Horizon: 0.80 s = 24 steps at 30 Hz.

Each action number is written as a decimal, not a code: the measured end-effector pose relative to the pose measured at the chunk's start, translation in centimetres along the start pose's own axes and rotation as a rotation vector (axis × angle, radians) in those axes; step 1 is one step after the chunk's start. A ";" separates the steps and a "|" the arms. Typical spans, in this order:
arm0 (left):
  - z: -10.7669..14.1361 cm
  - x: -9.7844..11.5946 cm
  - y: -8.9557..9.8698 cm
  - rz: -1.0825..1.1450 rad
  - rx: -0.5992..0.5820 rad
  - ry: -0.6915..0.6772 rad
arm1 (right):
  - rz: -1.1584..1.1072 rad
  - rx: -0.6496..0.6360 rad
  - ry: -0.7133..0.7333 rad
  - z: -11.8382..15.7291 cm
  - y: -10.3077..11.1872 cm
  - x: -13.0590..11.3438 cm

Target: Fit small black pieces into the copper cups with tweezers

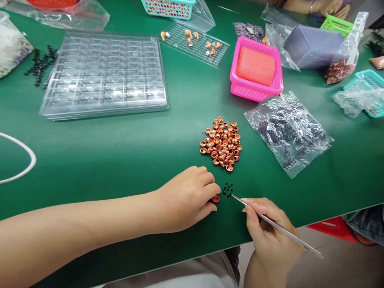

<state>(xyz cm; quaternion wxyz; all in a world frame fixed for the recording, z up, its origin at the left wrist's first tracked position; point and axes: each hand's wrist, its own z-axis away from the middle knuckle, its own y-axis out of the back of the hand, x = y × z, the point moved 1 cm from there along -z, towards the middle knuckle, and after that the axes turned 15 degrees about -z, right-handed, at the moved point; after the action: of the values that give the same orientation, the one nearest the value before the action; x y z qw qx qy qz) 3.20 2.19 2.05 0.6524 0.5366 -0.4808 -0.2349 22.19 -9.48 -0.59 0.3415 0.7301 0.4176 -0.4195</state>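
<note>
My left hand (192, 200) rests on the table, thumb and forefinger closed round a small copper-coloured cup-shaped piece (216, 198). Its open side with a dark spot faces up. In a pen-like grip, my right hand (270, 228) holds a thin silver pointed tool (280, 228); whether it is a pick or tweezers I cannot tell. The tool's tip touches the edge of a scatter of tiny black pieces (228, 189), just right of my left fingertips. Beyond both hands lies a heap of similar copper-coloured cups (222, 143).
Stacked clear compartment trays (105, 76) sit back left on the green table (126, 152). Back right are a pink basket (256, 90) with an orange block and a clear bag (289, 134) of dark parts. A ridged sheet (195, 44) carries orange bits. Another person's hands (330, 8) show far right.
</note>
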 end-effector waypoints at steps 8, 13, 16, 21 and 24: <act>0.0 -0.1 -0.2 0.001 0.014 -0.013 | -0.027 -0.001 0.000 0.1 0.0 0.0; -0.1 -0.2 -0.4 0.013 0.107 -0.030 | -0.080 0.053 -0.003 -0.1 0.0 -0.2; -0.3 -0.3 -0.6 0.050 0.151 -0.024 | -0.121 0.100 0.009 0.1 -0.3 -0.5; -0.5 -0.4 -0.8 0.133 0.177 -0.017 | -0.127 0.025 0.022 0.7 -1.2 -1.0; -0.6 -0.6 -0.8 0.190 0.170 -0.003 | -0.122 0.036 0.015 0.7 -1.5 -1.1</act>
<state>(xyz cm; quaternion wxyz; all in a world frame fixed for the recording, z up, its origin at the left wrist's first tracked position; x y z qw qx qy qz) 3.68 2.70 1.08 0.6233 0.5417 -0.5485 -0.1312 20.28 -9.75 -0.15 0.2988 0.7124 0.4565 -0.4414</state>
